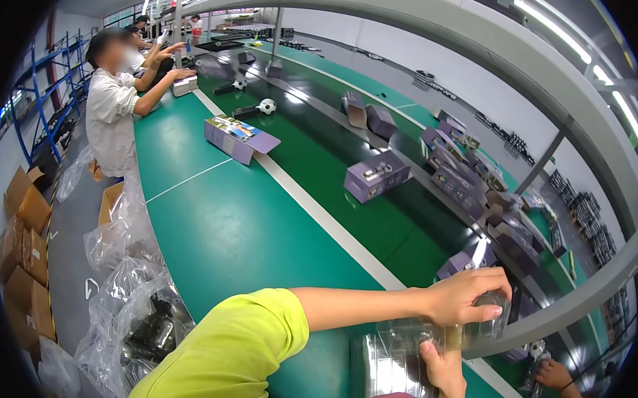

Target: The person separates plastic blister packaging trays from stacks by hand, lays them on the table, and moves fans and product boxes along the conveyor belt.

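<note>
My left arm, in a yellow-green sleeve, reaches across to the right. Curled fingers of my left hand are closed on a clear plastic tray. Just below, my right hand has its thumb up against the same thin plastic; its other fingers are hidden. Beneath them, near the bottom edge, lies a shiny clear plastic piece with a dark part under it. A purple box sits just beyond my left hand.
On the green conveyor belt lie a purple box, an open printed box and a soccer-ball item. More boxes line the far side. A co-worker stands left; another person's hand is lower right. Plastic bags hang left.
</note>
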`<state>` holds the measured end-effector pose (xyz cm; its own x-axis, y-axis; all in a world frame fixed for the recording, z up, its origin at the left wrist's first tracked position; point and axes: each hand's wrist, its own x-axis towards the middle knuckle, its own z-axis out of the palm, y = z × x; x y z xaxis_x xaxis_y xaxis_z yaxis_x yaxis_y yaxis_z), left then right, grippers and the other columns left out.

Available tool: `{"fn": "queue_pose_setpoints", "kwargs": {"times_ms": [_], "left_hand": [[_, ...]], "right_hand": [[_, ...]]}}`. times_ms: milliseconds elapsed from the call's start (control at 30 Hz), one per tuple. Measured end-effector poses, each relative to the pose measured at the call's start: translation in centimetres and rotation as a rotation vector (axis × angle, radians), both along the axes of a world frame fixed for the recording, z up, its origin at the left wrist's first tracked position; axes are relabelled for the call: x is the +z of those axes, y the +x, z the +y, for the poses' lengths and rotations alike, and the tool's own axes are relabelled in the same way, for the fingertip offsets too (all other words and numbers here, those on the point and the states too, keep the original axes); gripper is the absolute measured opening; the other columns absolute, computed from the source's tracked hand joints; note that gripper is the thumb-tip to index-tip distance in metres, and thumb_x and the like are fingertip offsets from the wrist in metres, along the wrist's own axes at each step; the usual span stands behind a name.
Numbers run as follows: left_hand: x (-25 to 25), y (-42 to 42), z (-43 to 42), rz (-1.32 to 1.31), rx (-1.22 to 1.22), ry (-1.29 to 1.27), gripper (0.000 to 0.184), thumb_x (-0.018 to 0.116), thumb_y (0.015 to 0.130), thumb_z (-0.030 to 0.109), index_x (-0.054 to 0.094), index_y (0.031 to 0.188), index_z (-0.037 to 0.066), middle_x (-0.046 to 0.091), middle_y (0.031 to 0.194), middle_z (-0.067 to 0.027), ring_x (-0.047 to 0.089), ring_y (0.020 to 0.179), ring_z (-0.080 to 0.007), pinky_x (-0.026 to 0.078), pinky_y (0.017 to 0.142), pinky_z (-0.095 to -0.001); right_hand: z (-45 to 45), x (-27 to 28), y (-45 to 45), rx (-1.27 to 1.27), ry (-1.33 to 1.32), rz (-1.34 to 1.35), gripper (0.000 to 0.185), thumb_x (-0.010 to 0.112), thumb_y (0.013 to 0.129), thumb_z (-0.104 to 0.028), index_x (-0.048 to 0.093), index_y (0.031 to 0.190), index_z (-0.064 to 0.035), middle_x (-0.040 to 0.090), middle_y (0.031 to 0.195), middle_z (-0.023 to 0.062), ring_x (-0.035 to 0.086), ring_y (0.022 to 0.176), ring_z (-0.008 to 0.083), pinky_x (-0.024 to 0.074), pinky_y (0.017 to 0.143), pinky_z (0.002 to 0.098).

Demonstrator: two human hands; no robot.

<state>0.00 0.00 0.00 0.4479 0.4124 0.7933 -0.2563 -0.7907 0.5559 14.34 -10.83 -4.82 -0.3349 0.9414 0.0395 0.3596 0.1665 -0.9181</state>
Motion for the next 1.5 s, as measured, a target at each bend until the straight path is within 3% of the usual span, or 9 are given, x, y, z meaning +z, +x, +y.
{"fn": "queue_pose_setpoints", "kwargs": {"times_ms": [167,300,400,500,667,833,1167,1333,1500], "left_hand": [[1.2,-0.8,0.7,0.052,-0.055,-0.033,0.039,0.059,0.090,0.036,0.056,0.115,0.006,0.056,0.105,-0.0079,0.048,0.079,-0.0227,0.039,0.071,-0.0340],[1.8,-1.0,0.3,0.054,-0.075,-0.121,0.039,0.059,0.089,0.035,0.057,0.115,0.005,0.057,0.112,-0.0089,0.053,0.087,-0.0242,0.043,0.077,-0.0357],[2.0,-0.4,0.0,-0.085,-0.086,0.010,0.039,0.062,0.088,0.034,0.058,0.114,0.005,0.058,0.116,-0.0098,0.055,0.093,-0.0253,0.044,0.080,-0.0369],[3.3,-0.7,0.3,-0.220,-0.083,0.152,0.040,0.065,0.087,0.034,0.059,0.114,0.005,0.058,0.120,-0.0106,0.057,0.098,-0.0263,0.046,0.084,-0.0381],[6.5,-4.3,0.3,-0.073,-0.288,0.079,0.045,0.073,0.082,0.033,0.060,0.115,0.006,0.057,0.127,-0.0126,0.058,0.106,-0.0290,0.045,0.091,-0.0396],[7.4,-6.6,-0.5,-0.020,-0.218,0.202,0.057,0.080,0.073,0.043,0.063,0.112,0.006,0.063,0.115,-0.0096,0.062,0.096,-0.0275,0.050,0.085,-0.0393],[10.1,-10.6,-3.9,0.388,-0.331,0.143,0.039,0.079,0.073,0.036,0.068,0.094,0.005,0.069,0.092,-0.0078,0.062,0.079,-0.0291,0.050,0.070,-0.0392],[7.8,-7.5,-3.1,0.135,-0.141,0.408,0.020,0.074,0.075,0.025,0.069,0.078,0.005,0.068,0.077,-0.0051,0.059,0.066,-0.0278,0.047,0.060,-0.0366],[8.3,-7.8,-2.2,0.101,0.039,0.399,0.009,0.071,0.074,0.014,0.069,0.069,0.006,0.065,0.064,-0.0031,0.056,0.055,-0.0259,0.044,0.054,-0.0331]], "right_hand": [[1.5,0.4,-0.2,0.049,0.216,-0.138,0.079,0.070,0.089,-0.042,0.035,0.145,0.0015,0.052,0.132,0.0195,0.053,0.114,0.0254,0.0418,0.099,0.0393],[1.0,1.2,-0.6,0.055,0.146,0.091,0.086,0.073,0.085,-0.045,0.035,0.145,0.0025,0.051,0.133,0.0197,0.053,0.116,0.0271,0.0415,0.099,0.0405],[0.6,1.2,-1.0,0.000,0.208,0.302,0.078,0.076,0.083,-0.032,0.040,0.145,-0.0009,0.055,0.135,0.0184,0.057,0.115,0.0305,0.0440,0.099,0.0401],[0.9,-0.1,-0.2,-0.228,0.582,0.286,0.081,0.079,0.079,-0.037,0.043,0.143,-0.0044,0.052,0.139,0.0152,0.052,0.122,0.0307,0.0426,0.101,0.0399],[1.0,-1.2,1.6,-0.518,1.104,0.033,0.094,0.061,0.082,-0.065,0.036,0.147,-0.0009,0.050,0.138,0.0165,0.045,0.125,0.0280,0.0351,0.105,0.0374],[-0.1,-1.9,3.0,-0.400,1.079,-0.261,0.100,0.030,0.085,-0.079,0.032,0.152,-0.0040,0.045,0.143,0.0182,0.042,0.129,0.0319,0.0336,0.107,0.0412],[-2.2,-4.2,1.5,-0.326,0.757,-0.032,0.090,0.044,0.083,-0.067,0.033,0.150,-0.0065,0.046,0.142,0.0162,0.044,0.127,0.0300,0.0338,0.108,0.0416],[-2.4,-5.0,1.3,-0.298,0.557,0.055,0.087,0.051,0.082,-0.061,0.034,0.149,-0.0078,0.046,0.142,0.0152,0.045,0.126,0.0290,0.0339,0.109,0.0418],[-2.0,-5.4,1.8,-0.262,0.415,0.092,0.084,0.059,0.081,-0.055,0.035,0.148,-0.0090,0.047,0.141,0.0142,0.047,0.125,0.0281,0.0339,0.109,0.0420]]}}
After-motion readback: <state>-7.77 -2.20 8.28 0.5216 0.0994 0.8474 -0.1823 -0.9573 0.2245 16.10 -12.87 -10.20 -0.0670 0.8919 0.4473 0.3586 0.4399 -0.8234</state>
